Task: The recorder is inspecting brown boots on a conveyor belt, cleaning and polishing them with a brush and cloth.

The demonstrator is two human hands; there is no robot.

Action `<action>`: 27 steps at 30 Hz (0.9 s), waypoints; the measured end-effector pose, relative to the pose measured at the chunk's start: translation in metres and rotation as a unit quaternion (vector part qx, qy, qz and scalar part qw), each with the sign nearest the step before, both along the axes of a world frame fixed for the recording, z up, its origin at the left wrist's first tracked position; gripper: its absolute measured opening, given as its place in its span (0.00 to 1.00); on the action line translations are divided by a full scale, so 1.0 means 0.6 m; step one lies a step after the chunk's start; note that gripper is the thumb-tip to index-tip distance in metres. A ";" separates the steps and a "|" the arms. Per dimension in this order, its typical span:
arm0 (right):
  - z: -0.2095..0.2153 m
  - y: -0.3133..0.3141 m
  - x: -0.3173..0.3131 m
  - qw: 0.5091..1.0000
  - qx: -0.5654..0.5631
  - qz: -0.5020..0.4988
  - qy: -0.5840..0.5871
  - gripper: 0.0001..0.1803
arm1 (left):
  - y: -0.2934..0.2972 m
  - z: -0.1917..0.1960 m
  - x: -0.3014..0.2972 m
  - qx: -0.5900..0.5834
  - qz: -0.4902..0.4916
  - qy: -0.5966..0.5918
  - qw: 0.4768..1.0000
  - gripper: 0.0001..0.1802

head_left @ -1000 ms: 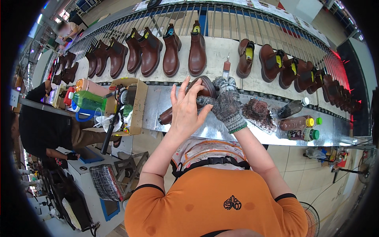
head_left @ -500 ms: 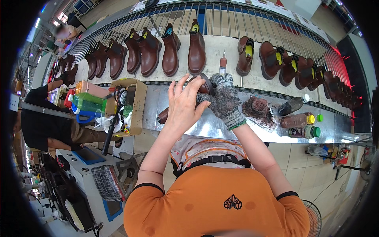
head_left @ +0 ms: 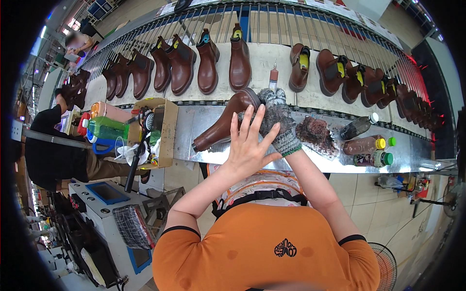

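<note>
A brown ankle boot (head_left: pixel 221 128) lies tilted over the metal bench (head_left: pixel 194 121), its toe toward the conveyor and its shaft opening to the lower left. My right hand (head_left: pixel 277 119), in a grey knit glove, grips the boot at its toe and sole end. My bare left hand (head_left: pixel 247 145) is flat over the boot's heel part with its fingers spread, and its fingertips reach the glove. The part of the boot under both hands is hidden.
Several brown boots (head_left: pixel 208 60) stand in a row on the conveyor behind, with a small glue bottle (head_left: pixel 274 77) among them. A dark scrubbing pad (head_left: pixel 315 133) and bottles (head_left: pixel 369 144) lie to the right. To the left are a cardboard box (head_left: pixel 167 128) of tools and a seated co-worker (head_left: pixel 48 150).
The boot has come down lower over the bench with its shaft swung to the left. My left hand slid toward me along it and spread its fingers.
</note>
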State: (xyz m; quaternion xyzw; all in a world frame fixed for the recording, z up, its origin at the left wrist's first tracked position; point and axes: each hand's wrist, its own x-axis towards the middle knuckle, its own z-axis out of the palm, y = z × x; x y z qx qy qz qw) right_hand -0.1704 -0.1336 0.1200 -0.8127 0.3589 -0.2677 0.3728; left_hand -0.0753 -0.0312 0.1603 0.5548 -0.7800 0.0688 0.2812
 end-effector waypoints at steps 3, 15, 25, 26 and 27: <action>0.006 -0.007 -0.001 0.996 -0.074 -0.046 0.015 0.20 | 0.013 -0.003 0.009 0.000 -0.020 0.012 1.000 0.29; 0.048 0.014 -0.003 0.988 -0.107 -0.109 -0.006 0.30 | -0.014 -0.040 0.136 0.342 0.287 -0.017 0.894 0.49; -0.158 0.140 -0.212 0.871 0.202 -0.327 -0.306 0.31 | 0.029 -0.088 0.182 0.301 0.319 0.208 0.874 0.41; -0.174 0.149 -0.240 0.905 0.178 -0.345 -0.172 0.34 | 0.023 -0.086 0.186 0.318 0.326 0.229 0.860 0.35; -0.195 0.154 -0.274 0.922 0.151 -0.355 -0.034 0.36 | 0.014 -0.089 0.188 0.322 0.324 0.226 0.860 0.35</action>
